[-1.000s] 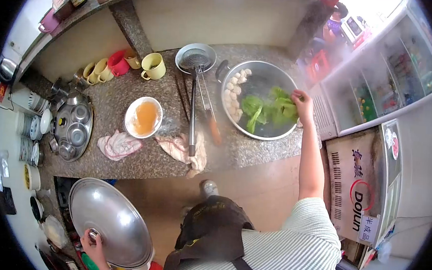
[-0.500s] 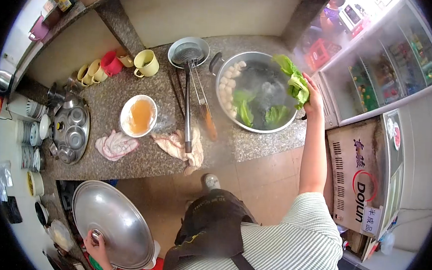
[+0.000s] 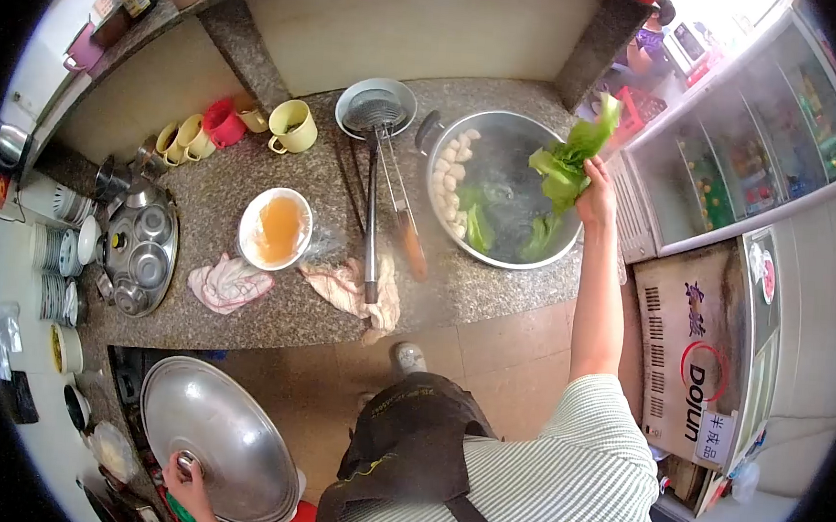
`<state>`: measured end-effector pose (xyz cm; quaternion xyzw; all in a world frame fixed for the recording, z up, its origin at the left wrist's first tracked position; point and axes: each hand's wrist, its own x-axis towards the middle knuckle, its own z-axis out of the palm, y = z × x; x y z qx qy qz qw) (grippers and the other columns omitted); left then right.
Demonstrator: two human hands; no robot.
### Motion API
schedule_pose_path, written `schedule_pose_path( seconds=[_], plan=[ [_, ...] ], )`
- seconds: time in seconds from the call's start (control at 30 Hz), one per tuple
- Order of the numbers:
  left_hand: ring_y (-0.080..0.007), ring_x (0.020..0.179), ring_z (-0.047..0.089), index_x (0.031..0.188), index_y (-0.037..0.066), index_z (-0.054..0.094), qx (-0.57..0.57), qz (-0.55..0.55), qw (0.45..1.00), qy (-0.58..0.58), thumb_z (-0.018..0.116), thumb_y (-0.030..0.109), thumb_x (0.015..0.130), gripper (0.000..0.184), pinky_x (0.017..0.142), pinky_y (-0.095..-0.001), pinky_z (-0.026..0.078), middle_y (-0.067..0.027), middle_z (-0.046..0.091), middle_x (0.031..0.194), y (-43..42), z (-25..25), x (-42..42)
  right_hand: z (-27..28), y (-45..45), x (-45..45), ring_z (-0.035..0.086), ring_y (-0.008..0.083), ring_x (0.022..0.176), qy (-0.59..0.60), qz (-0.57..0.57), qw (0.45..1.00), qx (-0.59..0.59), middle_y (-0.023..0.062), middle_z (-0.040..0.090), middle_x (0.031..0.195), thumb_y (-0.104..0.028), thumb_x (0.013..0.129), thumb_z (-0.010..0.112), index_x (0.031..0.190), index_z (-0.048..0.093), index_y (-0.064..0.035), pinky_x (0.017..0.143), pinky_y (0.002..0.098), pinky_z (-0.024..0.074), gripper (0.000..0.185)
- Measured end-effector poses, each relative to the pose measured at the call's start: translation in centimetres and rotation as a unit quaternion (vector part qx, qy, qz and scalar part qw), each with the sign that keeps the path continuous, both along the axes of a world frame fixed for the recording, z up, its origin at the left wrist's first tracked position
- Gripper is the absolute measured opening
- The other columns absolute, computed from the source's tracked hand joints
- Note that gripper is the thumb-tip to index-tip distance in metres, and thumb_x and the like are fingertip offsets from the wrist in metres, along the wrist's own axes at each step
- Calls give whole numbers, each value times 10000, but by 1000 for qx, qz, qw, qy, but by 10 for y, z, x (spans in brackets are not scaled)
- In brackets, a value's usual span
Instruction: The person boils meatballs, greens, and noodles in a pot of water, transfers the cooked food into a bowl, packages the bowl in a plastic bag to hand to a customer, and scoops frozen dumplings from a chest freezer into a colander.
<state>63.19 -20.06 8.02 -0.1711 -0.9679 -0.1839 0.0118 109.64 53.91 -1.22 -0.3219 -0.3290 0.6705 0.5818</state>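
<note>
My right hand (image 3: 596, 193) is closed round leafy lettuce (image 3: 569, 165), held above the right side of a big metal pot (image 3: 502, 261). Inside the pot, pale balls (image 3: 447, 181) cluster along the left side, and green leaves (image 3: 478, 228) float in steaming water. At the lower left, my left hand (image 3: 186, 486) grips the knob of a large round metal lid (image 3: 221, 431), which is tilted and away from the pot.
Left of the pot, a long-handled strainer (image 3: 373, 210) rests across a metal bowl (image 3: 354, 90). A white bowl of orange liquid (image 3: 276, 228), cloths (image 3: 230, 283), yellow cups (image 3: 294, 127) and a tray of lidded tins (image 3: 141, 254) share the counter. A glass-door fridge (image 3: 751, 138) stands right.
My right hand has shifted a little left and down in view, and the lettuce now points up with its leaves spread. The left hand keeps holding the lid. The view has shifted slightly.
</note>
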Motion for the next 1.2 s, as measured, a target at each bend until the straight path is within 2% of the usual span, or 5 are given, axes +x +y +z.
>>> schedule_pose_path(
  seconds=[0.33,0.53,0.83,1.07,1.2],
  plan=[
    [-122,656,396,1087,-35,588,16,-30,999,1,686,97,745,380,581,-265,347,-31,453,876,0,2,-4,34,4,-11,420,206,1262,-100,-168,981,3,54,488,1320,-157,908,528,1307,410,-83,1006,443,268,423],
    [-133,657,398,1082,-12,596,26,-37,999,-9,699,103,738,377,590,-265,356,-37,459,870,-6,-9,-13,48,-79,-38,521,49,697,-115,-32,992,33,-4,606,886,-82,875,595,1082,573,-49,570,200,404,211],
    [-179,738,452,1033,23,593,31,-53,997,-42,683,80,736,316,666,-292,387,-54,483,888,-16,-8,-22,-126,-379,-154,525,219,1098,-332,605,684,-236,95,599,1170,-208,865,575,1186,598,-55,971,353,389,357],
    [-169,763,466,1066,13,597,-21,-58,997,-37,681,96,717,368,677,-275,388,-53,510,931,-62,1,-28,-294,-420,-239,543,209,1091,-193,449,772,-406,128,605,1137,-385,901,576,1245,524,12,966,359,393,528],
    [-197,791,494,1072,19,598,-23,-61,998,-16,683,107,716,377,686,-290,400,-72,516,937,-47,18,-27,-159,-401,-214,643,159,851,-195,579,786,-97,70,664,979,-341,900,598,1177,575,-8,758,318,520,434]
  ],
)
